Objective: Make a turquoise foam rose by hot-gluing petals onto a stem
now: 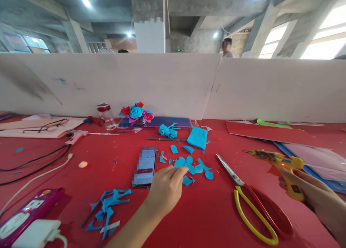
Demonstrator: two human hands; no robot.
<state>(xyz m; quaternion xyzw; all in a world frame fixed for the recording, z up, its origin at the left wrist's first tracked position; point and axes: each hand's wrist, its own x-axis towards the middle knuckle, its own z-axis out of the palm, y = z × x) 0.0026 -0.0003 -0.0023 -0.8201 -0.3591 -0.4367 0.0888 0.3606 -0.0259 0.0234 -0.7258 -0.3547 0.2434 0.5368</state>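
Observation:
My left hand (pixel 167 188) is low over the red table with its fingers drawn together in a pinch. Its fingertips are at the near edge of a scatter of cut blue petals (pixel 189 159), and whatever they hold is hidden behind the hand. In my right hand (pixel 310 185) is a yellow hot glue gun (pixel 290 163), its nozzle pointing left and a small red light glowing on its side. Between the hands lie large scissors (pixel 242 183) with one yellow and one red handle, blades partly apart or closed, pointing away. A folded blue square (pixel 197 137) lies behind the petals.
A phone (pixel 146 167) lies left of the petals, with blue offcuts (pixel 108 208) nearer me. Farther back are blue roses (pixel 167 131), a flower arrangement (pixel 136 113) and a glass jar (pixel 106 116). A purple power strip (pixel 29 215) and cables occupy the left; a white partition (pixel 121 82) stands behind.

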